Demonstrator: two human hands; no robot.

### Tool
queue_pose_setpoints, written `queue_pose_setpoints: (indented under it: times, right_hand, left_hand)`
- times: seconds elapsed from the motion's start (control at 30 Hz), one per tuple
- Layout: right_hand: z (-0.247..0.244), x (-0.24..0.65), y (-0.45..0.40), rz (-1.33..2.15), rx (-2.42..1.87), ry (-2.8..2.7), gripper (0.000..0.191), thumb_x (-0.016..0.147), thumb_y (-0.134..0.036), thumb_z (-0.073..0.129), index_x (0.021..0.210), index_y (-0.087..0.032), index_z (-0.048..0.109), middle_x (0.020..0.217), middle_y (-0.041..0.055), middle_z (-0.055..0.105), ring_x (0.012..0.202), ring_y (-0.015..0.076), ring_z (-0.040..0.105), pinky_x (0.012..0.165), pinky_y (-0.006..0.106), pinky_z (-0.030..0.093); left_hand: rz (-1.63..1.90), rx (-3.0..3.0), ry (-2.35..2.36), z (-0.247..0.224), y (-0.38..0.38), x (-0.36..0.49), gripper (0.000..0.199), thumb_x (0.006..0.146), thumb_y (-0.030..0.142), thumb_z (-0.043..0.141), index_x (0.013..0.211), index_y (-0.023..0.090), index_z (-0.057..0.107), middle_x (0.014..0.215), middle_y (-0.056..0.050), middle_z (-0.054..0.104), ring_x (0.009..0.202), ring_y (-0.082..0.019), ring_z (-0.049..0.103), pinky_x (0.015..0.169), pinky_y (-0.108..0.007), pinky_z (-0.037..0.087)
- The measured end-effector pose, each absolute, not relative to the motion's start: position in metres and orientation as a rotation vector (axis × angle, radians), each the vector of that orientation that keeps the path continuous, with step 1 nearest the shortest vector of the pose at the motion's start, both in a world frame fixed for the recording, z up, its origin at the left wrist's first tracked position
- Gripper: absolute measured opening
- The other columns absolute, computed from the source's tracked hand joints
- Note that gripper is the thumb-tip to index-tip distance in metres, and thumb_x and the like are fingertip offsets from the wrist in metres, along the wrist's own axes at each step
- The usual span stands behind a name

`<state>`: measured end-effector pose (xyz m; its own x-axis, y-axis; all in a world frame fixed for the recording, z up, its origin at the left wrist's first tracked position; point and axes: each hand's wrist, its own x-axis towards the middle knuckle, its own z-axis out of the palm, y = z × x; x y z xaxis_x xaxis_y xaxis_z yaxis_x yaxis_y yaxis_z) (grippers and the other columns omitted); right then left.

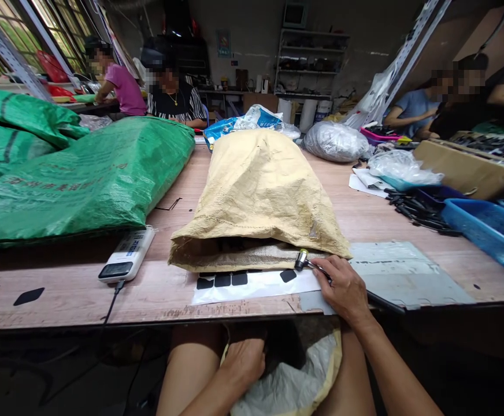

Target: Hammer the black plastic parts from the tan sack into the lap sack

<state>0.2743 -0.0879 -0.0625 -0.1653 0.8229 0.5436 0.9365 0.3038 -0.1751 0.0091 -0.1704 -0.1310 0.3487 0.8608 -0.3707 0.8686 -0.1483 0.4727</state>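
My right hand (342, 284) is closed on the handle of a small hammer (303, 260), whose head has a yellow face and a black face. It rests at the table's front edge, by the open mouth of a tan woven sack (265, 185). Under the sack's mouth lies a white strip (265, 287) with several black pads (223, 280) on it. Below the table edge, my left hand (247, 359) reaches into a second open sack (295, 384) between my legs; its fingers are hidden inside.
Green sacks (100, 173) cover the table's left side, with a white power bank (127, 254) and cable in front. A grey sheet (403, 274) lies right of my right hand. Blue baskets (490, 231), black parts (421, 211) and plastic bags stand at right. People sit beyond the table.
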Motion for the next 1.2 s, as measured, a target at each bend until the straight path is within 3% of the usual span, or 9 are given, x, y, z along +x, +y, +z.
queue_pose_setpoints:
  times: [0.1,0.17,0.3,0.37,0.5,0.67,0.8,1.2]
  right_hand:
    - [-0.063,0.275,-0.088,-0.28,-1.559,-2.023,0.022,0.097,-0.03,0.054,0.113,-0.025,0.068,0.093,0.0038,0.065,0.092,0.021,0.058,0.084,0.034,0.045]
    - [-0.065,0.276,-0.087,-0.287,-1.549,-2.024,0.022,0.097,-0.03,0.054,0.113,-0.025,0.069,0.093,0.0036,0.065,0.091,0.0206,0.058,0.084,0.033,0.045]
    - [-0.069,0.277,-0.089,-0.342,-1.52,-1.999,0.025,0.098,-0.027,0.053,0.116,-0.023,0.069,0.095,0.0043,0.066,0.092,0.0201,0.059,0.084,0.032,0.046]
    - [-0.069,0.277,-0.091,-0.42,-1.542,-1.903,0.026,0.098,-0.026,0.053,0.119,-0.022,0.069,0.097,0.0051,0.067,0.093,0.0207,0.059,0.085,0.032,0.046]
    - [-0.069,0.275,-0.094,-0.525,-1.595,-1.739,0.025,0.097,-0.025,0.055,0.117,-0.021,0.07,0.097,0.0056,0.068,0.092,0.0215,0.059,0.086,0.033,0.047]
    - [-0.071,0.276,-0.094,-0.531,-1.57,-1.73,0.025,0.097,-0.024,0.055,0.118,-0.022,0.068,0.098,0.0061,0.068,0.094,0.0218,0.06,0.085,0.034,0.047]
    - [-0.07,0.276,-0.094,-0.5,-1.579,-1.724,0.026,0.097,-0.025,0.053,0.118,-0.023,0.067,0.099,0.0071,0.067,0.095,0.0227,0.059,0.084,0.035,0.047]
    - [-0.069,0.275,-0.094,-0.411,-1.638,-1.745,0.026,0.097,-0.025,0.051,0.116,-0.024,0.068,0.097,0.0063,0.067,0.095,0.0226,0.058,0.084,0.035,0.046]
  left_hand:
    - [-0.039,2.011,1.476,-0.131,-0.17,0.012,0.041,0.08,0.014,0.054,0.114,0.03,0.07,0.114,-0.01,0.072,0.111,-0.035,0.067,0.088,-0.043,0.053]
    - [-0.038,2.032,1.405,-0.112,-0.169,0.013,0.035,0.08,0.021,0.059,0.111,0.029,0.072,0.108,-0.01,0.074,0.105,-0.036,0.07,0.086,-0.044,0.054]
    - [0.133,2.107,1.142,-0.048,-0.142,0.015,0.021,0.088,0.041,0.058,0.099,0.032,0.073,0.089,-0.002,0.077,0.084,-0.025,0.072,0.07,-0.032,0.053]
    - [0.287,2.198,1.229,-0.017,-0.11,0.019,0.024,0.093,0.035,0.05,0.096,0.031,0.073,0.086,0.0,0.076,0.082,-0.021,0.071,0.071,-0.028,0.051]
    - [0.305,2.338,1.54,0.017,-0.034,0.036,0.027,0.093,0.026,0.046,0.101,0.024,0.072,0.092,-0.009,0.075,0.087,-0.026,0.07,0.075,-0.034,0.051]
    - [0.43,2.451,1.516,0.019,0.016,0.067,0.031,0.093,0.017,0.045,0.114,0.023,0.067,0.107,-0.009,0.07,0.102,-0.025,0.066,0.086,-0.034,0.051]
    - [0.534,2.477,1.535,0.005,0.016,0.089,0.023,0.093,0.025,0.053,0.111,0.018,0.067,0.119,-0.012,0.062,0.112,-0.026,0.06,0.092,-0.035,0.049]
    - [0.488,2.392,1.763,-0.012,0.007,0.099,0.025,0.085,0.031,0.063,0.1,0.013,0.072,0.116,-0.015,0.059,0.109,-0.031,0.058,0.089,-0.041,0.048]
